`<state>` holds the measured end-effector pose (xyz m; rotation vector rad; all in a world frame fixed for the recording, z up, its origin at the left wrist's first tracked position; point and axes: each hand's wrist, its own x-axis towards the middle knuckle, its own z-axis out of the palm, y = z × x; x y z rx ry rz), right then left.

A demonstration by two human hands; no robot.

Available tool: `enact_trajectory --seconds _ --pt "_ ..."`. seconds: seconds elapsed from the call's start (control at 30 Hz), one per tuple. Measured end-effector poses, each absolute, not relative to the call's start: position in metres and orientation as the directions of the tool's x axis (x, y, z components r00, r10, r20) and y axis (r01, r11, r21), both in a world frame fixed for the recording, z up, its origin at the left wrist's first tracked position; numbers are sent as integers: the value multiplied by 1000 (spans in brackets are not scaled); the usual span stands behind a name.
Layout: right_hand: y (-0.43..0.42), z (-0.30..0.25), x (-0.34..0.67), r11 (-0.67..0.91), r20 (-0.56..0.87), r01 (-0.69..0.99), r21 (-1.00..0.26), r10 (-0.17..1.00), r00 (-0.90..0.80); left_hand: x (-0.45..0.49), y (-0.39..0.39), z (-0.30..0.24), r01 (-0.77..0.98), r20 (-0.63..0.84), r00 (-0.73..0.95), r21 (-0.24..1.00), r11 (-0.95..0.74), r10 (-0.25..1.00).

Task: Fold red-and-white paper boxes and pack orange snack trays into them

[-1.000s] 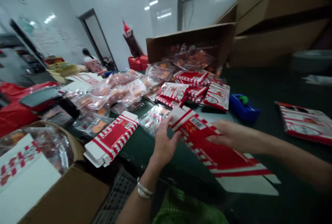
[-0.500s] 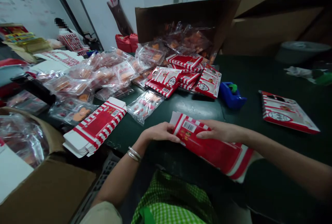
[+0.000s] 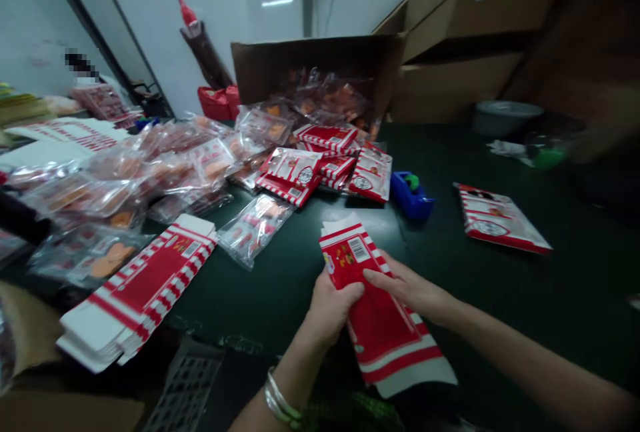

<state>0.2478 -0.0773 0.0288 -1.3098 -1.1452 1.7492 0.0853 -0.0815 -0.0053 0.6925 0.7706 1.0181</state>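
one left hand (image 3: 334,307), one right hand (image 3: 407,290), one tape dispenser (image 3: 411,196)

On the work table (image 3: 500,299), an open cardboard carton (image 3: 315,65) stands at the back, with bagged packets (image 3: 175,165) spilling toward its front left. Printed boxes (image 3: 293,175) lie directly before it, a tape dispenser (image 3: 411,195) front right, a flat box stack (image 3: 140,292) farther front left, and a folded box (image 3: 380,332) nearest, between the left hand (image 3: 335,305) and right hand (image 3: 407,289).

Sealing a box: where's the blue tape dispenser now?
Head view: the blue tape dispenser sits on the dark green table, right of the red-and-white cartons, beyond the flat red carton in the left hand and right hand.
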Motion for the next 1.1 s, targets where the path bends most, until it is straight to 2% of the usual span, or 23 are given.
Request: enact_trajectory --seconds 0.13,0.3,0.4,0.53,0.67,0.73,0.87,0.93,1.03,1.1 --pt "-85 40 270 -433 -353 -149 -889 856 -378 71 -79 3 -405 -205 475 812 420 856" --pt "-101 36 283 -449 -309 -240 -861 836 -454 65 -88 4 -312 -220 500 857 411 837" --pt "-113 20 280 -450 -310 -364 -816 871 -381 63 -91 0 -251 -259 478 876 413 839" --pt "-128 -2 275 -442 -372 -494 -749 897 -239 56 -100 -7 -173 -343 343 892 417 875" --pt "-146 -14 269 -483 -427 -518 -706 874 -232 50 -115 -9 -276 -347 478 813 513 807" --pt "-157 -17 265 -508 -453 -529 -680 858 -242 47 -120 -9 -243 -336 524 822 515 783" --pt "-174 -22 258 -487 -449 -576 -657 866 -220 44 -118 -12 -54 -315 454 924 378 834" --pt "-180 -24 257 -486 -456 -574 -659 865 -209 44 -117 -15 -71 -356 432 903 425 828" --pt "-186 -28 258 -521 -481 -556 -648 846 -232 43 -119 -17 -119 -441 481 823 555 757" --pt "-189 -31 257 -524 -480 -559 -643 844 -240 44 -119 -16 -104 -463 468 817 567 752"
